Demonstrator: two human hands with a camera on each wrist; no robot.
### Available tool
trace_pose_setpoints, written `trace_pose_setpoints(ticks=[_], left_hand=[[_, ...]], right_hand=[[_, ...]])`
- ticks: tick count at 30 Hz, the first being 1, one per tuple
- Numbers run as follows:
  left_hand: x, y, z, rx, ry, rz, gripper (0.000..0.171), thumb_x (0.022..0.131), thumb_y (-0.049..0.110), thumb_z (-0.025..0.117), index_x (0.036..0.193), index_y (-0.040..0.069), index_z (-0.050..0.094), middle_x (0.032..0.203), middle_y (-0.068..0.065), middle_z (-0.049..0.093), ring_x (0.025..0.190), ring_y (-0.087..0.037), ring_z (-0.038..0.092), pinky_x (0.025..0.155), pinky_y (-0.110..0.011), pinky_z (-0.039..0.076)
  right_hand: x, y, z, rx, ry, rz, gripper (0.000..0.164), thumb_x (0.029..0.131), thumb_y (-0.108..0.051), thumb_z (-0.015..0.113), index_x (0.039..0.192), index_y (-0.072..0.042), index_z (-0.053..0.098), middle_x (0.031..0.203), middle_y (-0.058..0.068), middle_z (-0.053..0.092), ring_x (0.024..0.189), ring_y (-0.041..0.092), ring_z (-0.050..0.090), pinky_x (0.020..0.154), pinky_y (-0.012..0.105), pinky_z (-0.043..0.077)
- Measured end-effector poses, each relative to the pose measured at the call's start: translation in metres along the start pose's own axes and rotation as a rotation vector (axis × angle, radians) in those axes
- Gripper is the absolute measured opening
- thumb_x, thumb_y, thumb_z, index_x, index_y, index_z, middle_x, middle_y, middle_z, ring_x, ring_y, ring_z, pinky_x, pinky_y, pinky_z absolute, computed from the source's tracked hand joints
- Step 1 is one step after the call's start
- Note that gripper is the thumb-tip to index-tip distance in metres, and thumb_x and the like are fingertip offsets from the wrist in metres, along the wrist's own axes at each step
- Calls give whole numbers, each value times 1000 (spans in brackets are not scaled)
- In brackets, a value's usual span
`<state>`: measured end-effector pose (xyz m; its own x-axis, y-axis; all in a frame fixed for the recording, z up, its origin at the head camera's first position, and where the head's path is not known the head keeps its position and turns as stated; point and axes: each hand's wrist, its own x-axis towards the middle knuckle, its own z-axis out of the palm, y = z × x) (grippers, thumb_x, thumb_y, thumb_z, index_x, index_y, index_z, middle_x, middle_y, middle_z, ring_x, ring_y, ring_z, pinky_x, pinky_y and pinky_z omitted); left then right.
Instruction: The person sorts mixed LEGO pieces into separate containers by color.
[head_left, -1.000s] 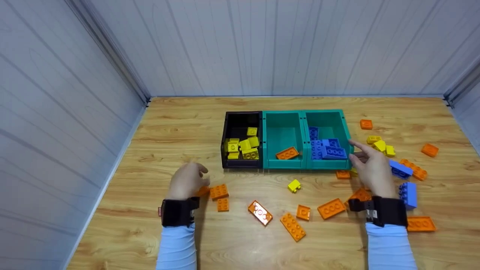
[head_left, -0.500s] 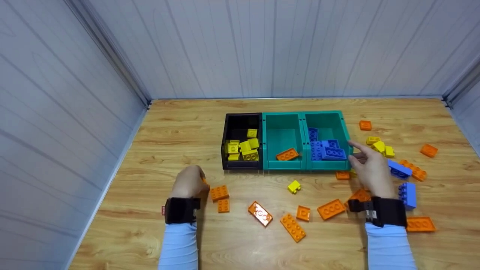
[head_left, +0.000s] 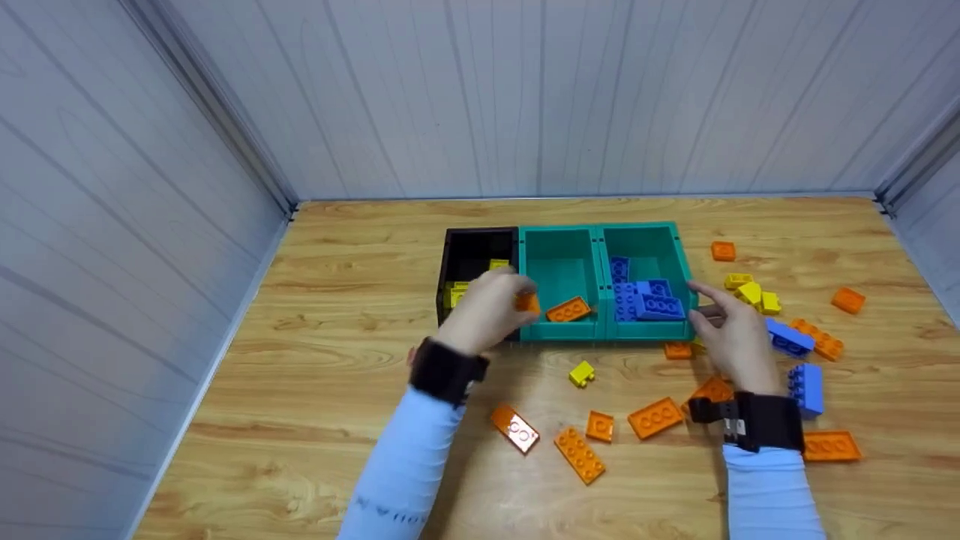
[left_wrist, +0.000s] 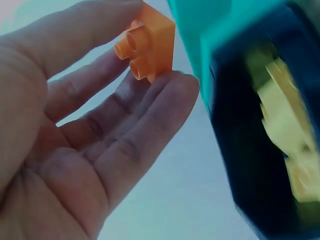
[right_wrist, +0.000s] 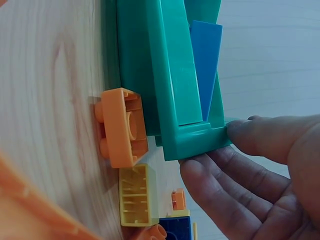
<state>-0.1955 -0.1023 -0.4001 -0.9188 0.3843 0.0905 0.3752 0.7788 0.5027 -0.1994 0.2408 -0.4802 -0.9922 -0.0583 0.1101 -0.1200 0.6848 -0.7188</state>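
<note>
My left hand (head_left: 484,311) pinches an orange brick (left_wrist: 162,42) between thumb and fingertips, its studs facing the palm. In the head view this hand is over the right side of the black bin (head_left: 469,246), hiding part of the yellow bricks (head_left: 457,291) in it. The held brick is beside the middle green bin (head_left: 559,247), where one orange brick (head_left: 568,309) lies. My right hand (head_left: 739,334) grips the front right corner of the right green bin (right_wrist: 182,145), thumb on the rim and fingers beneath. Several blue bricks (head_left: 660,306) lie in that bin.
Orange bricks (head_left: 655,418) and a small yellow brick (head_left: 581,373) are scattered on the wooden table (head_left: 300,405) before the bins. More orange, yellow and blue bricks (head_left: 806,390) lie around my right hand. Pale panels (head_left: 525,97) stand behind and at both sides.
My left hand has taken up an orange brick from the table's left part and moved right and away, up to the bins. My right hand has stayed at the right bin's corner.
</note>
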Motion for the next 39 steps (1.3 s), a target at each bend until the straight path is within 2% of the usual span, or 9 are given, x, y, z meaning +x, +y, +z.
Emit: trace_pose_setpoints(ticks=[6,9,14,18,23,26,29,34,39], left_hand=[[46,25,24,114,-154,-12,18,88,12,77,104,4,74,101,-6,65,94,-18,57,81,-26,50],[59,32,37,173,-185,-34,19,89,12,75,106,4,73,101,-6,67,94,-19,59,81,-27,51],[67,35,52,225,-202,-33,24,91,14,73,113,4,71,107,-7,67,98,-19,61,84,-26,52],[63,33,52,231,-166,20,27,93,12,71,119,4,70,114,-9,67,105,-20,62,88,-25,52],[43,24,35,180,-89,106,23,92,7,71,114,3,73,112,-11,69,105,-22,63,90,-26,51],[23,12,22,121,-61,125,20,92,7,71,110,2,74,108,-12,70,102,-22,64,88,-28,52],[-2,-7,11,86,-43,125,16,91,10,72,105,2,75,102,-11,71,95,-22,65,84,-31,54],[-50,-40,-1,54,-43,48,26,85,16,79,105,0,75,101,-13,71,93,-26,66,83,-35,54],[-92,-69,1,54,-53,-54,35,82,15,82,110,-5,72,105,-17,69,97,-32,66,86,-41,54]], right_hand=[[3,8,3,-9,4,2,46,105,-25,51,150,-31,44,112,13,65,98,26,62,80,40,52],[-1,-4,-1,12,2,21,46,104,-21,54,149,-24,47,112,16,65,98,29,61,78,41,52],[5,21,8,2,13,6,46,104,-31,52,149,-36,44,113,11,65,99,26,62,79,37,52],[11,42,16,-25,17,-5,47,103,-36,50,148,-44,40,114,8,64,100,23,61,82,37,51],[5,18,6,9,15,-11,46,104,-25,52,150,-31,45,113,15,65,99,29,62,79,39,51],[-1,-1,0,35,-7,-17,46,104,-21,53,150,-21,46,112,20,65,99,34,62,81,45,50],[-3,-7,-1,26,-24,2,47,104,-22,52,150,-21,45,113,19,65,99,33,62,81,45,51],[-2,-2,2,32,-26,25,47,104,-24,52,151,-25,44,113,17,65,100,32,61,81,44,51],[10,36,15,-41,13,22,47,104,-39,47,150,-44,38,113,6,64,100,24,61,81,37,50]])
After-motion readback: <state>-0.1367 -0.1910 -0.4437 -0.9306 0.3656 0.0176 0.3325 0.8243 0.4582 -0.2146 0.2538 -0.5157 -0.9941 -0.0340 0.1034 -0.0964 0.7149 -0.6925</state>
